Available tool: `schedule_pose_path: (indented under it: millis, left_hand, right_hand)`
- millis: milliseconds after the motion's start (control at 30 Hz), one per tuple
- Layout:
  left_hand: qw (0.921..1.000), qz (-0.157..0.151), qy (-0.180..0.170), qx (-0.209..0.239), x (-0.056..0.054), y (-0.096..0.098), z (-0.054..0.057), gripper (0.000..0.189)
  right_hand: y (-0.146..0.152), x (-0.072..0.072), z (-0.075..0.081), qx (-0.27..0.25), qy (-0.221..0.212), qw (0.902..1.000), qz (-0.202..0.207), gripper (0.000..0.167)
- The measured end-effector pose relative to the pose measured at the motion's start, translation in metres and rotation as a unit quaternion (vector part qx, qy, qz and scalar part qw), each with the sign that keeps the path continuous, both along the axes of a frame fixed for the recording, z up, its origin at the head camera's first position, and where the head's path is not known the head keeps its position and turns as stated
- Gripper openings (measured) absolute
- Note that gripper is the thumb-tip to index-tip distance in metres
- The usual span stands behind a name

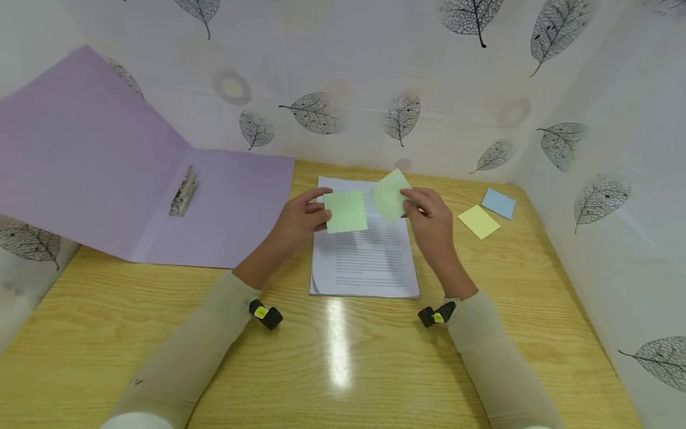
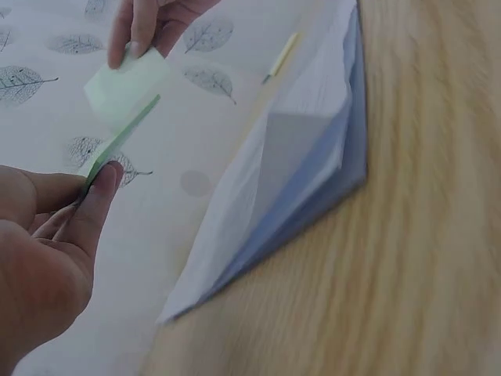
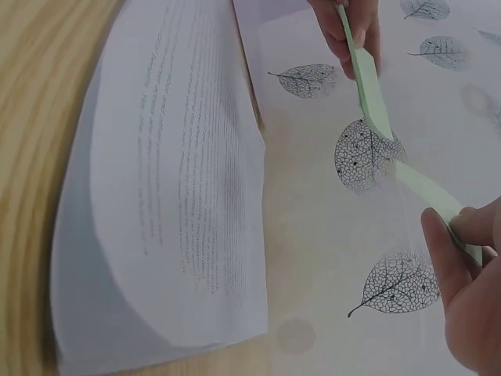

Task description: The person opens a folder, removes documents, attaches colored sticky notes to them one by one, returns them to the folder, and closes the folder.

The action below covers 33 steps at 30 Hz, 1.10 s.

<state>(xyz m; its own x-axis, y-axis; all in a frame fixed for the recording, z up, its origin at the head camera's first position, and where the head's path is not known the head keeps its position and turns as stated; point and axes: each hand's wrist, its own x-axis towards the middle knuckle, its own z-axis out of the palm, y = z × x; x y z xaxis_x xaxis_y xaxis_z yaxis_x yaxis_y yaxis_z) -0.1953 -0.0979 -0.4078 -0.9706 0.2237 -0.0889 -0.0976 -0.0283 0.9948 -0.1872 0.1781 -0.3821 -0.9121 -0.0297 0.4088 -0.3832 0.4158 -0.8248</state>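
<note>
My left hand (image 1: pixel 301 219) pinches a light green sticky note pad (image 1: pixel 345 212) by its left edge, thumb in front. A single paler green sticky note (image 1: pixel 389 195) is pinched at its right side between the thumb and fingers of my right hand (image 1: pixel 433 221). The note is tilted and stands just right of the pad. Both are held over a stack of printed paper (image 1: pixel 370 268) on the table. The right wrist view shows the pad's thickness (image 3: pixel 369 94) and the note (image 3: pixel 427 190) curving near its lower end.
An open purple folder (image 1: pixel 241 202) with a metal clip (image 1: pixel 184 192) lies at the left, its cover raised against the wall. At the right are a yellow sticky note pad (image 1: pixel 479 221) and a blue one (image 1: pixel 498 203). A leaf-patterned covering (image 1: pixel 354 71) encloses the wooden table (image 1: pixel 375 351).
</note>
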Motion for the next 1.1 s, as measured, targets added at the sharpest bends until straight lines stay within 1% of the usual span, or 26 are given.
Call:
schedule_pose_path:
  millis: [100, 200, 267, 333, 400, 433, 500, 600, 700, 800, 867, 967, 1100]
  left_hand:
    - [0.9983, 0.002, 0.008, -0.058, 0.014, -0.023, 0.001, 0.051]
    - [0.9933, -0.006, 0.004, -0.115, 0.034, -0.057, 0.002, 0.053]
    - [0.9879, -0.016, 0.002, -0.154, 0.051, -0.082, 0.002, 0.055]
    - [0.9807, -0.028, 0.003, -0.193, 0.069, -0.105, 0.002, 0.056]
    - [0.9712, -0.036, 0.008, -0.235, 0.087, -0.125, 0.002, 0.056]
    - [0.9662, -0.041, 0.012, -0.254, 0.096, -0.134, 0.002, 0.056]
    - [0.959, -0.048, 0.012, -0.279, 0.111, -0.148, 0.002, 0.057]
    - [0.9519, -0.056, 0.007, -0.301, 0.13, -0.164, 0.001, 0.056]
    - [0.9483, -0.062, 0.0, -0.311, 0.142, -0.173, 0.0, 0.056]
    - [0.9454, -0.063, -0.004, -0.32, 0.149, -0.178, -0.002, 0.056]
    - [0.944, -0.061, -0.005, -0.324, 0.153, -0.18, -0.004, 0.056]
    - [0.9397, -0.054, 0.01, -0.338, 0.157, -0.184, -0.006, 0.058]
    - [0.9343, -0.04, 0.027, -0.353, 0.16, -0.19, -0.003, 0.059]
  right_hand:
    - [0.003, 0.0, -0.001, -0.011, -0.013, 0.9998, -0.006, 0.025]
    - [0.008, 0.002, 0.0, -0.013, -0.028, 0.9994, -0.014, 0.025]
    - [0.011, 0.003, 0.002, -0.015, -0.035, 0.9991, -0.018, 0.025]
    - [0.014, 0.004, 0.003, -0.015, -0.038, 0.9989, -0.021, 0.026]
    - [0.016, 0.004, 0.003, -0.013, -0.043, 0.9988, -0.021, 0.026]
    - [0.017, 0.005, 0.003, -0.012, -0.044, 0.9988, -0.02, 0.027]
    - [0.019, 0.006, 0.002, -0.006, -0.049, 0.9986, -0.02, 0.027]
    - [0.022, 0.009, 0.001, -0.002, -0.054, 0.9984, -0.018, 0.027]
    - [0.025, 0.013, 0.0, 0.0, -0.057, 0.9982, -0.02, 0.026]
    - [0.027, 0.014, -0.002, 0.005, -0.06, 0.9979, -0.024, 0.027]
    - [0.028, 0.015, -0.003, 0.009, -0.063, 0.9976, -0.028, 0.028]
    - [0.029, 0.014, -0.006, 0.008, -0.065, 0.9974, -0.03, 0.027]
    - [0.029, 0.014, -0.007, 0.003, -0.07, 0.9971, -0.03, 0.027]
